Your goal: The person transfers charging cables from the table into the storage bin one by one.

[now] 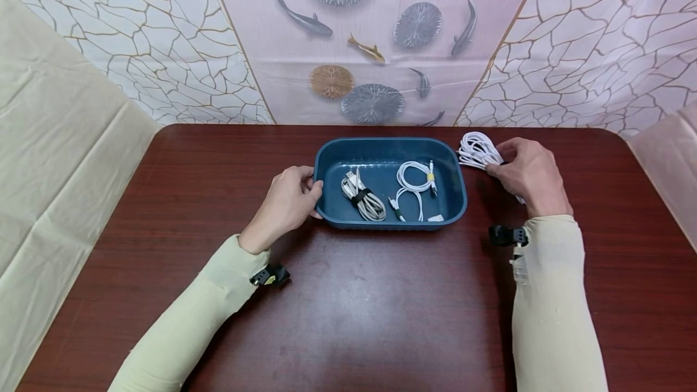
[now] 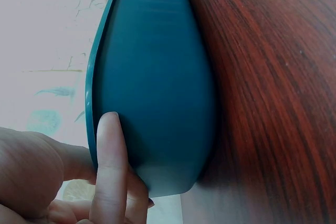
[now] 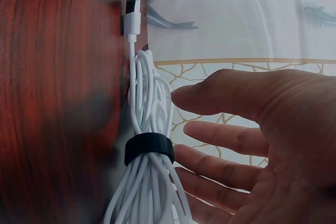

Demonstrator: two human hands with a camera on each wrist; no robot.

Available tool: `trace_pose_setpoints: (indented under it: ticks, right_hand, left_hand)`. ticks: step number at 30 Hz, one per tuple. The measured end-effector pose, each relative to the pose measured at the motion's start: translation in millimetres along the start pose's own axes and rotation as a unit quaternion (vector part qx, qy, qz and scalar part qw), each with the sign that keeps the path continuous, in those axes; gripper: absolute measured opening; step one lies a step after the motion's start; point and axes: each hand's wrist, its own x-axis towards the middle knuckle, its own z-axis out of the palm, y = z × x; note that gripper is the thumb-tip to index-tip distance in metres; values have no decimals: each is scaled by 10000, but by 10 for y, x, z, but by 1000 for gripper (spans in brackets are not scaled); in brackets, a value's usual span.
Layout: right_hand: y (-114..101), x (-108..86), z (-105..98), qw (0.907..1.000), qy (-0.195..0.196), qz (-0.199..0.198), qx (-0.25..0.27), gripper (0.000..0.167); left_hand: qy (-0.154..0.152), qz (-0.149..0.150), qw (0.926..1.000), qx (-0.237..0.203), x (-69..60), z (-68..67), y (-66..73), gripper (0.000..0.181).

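Note:
My left hand (image 1: 287,201) grips the left end of a blue plastic bin (image 1: 392,226). In the left wrist view, a finger (image 2: 110,145) lies along the outside of the bin wall. Right of the bin, a bundled white USB cable (image 1: 476,149) lies on the table. Around its middle goes a black strap (image 3: 149,145), and a USB plug (image 3: 133,17) sticks out toward the bin. My right hand (image 1: 528,171) is beside this bundle, fingers extended, fingertips close to its side; whether they touch it I cannot tell.
Inside the bin are a greyish cable (image 1: 373,205) in a black strap, white coiled cables, one with a yellow tie (image 1: 431,177), and a small white piece (image 1: 435,218). The brown table (image 1: 359,307) ends at a patterned cloth (image 1: 370,65) behind.

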Motion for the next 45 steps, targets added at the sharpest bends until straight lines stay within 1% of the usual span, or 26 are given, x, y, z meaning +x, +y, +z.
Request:
trace_pose_setpoints:
  ticks: [9,15,22,29,36,39,45]
  right_hand:
    - [45,25,29,10000,25,10,32,50]
    - [61,38,58,9999,-23,137,39,52]
    - [84,57,74,9995,16,189,-235,56]
    - [87,60,81,9983,-150,396,-403,53]
    - [109,59,86,9970,-179,574,-482,48]
    - [124,60,87,9968,-195,578,-517,47]
    - [149,79,95,9970,-118,405,-652,46]
  left_hand:
    - [3,20,10000,38,4,-6,-8,27]
    - [-4,3,10000,20,7,-7,-6,28]
    - [-10,-9,10000,24,4,-6,0,27]
    - [-24,8,10000,0,-1,-9,-2,27]
    - [-26,14,10000,-18,-3,-2,5,26]
    - [-33,12,10000,-16,0,0,3,26]
    - [-41,-17,10000,-3,-4,-3,9,27]
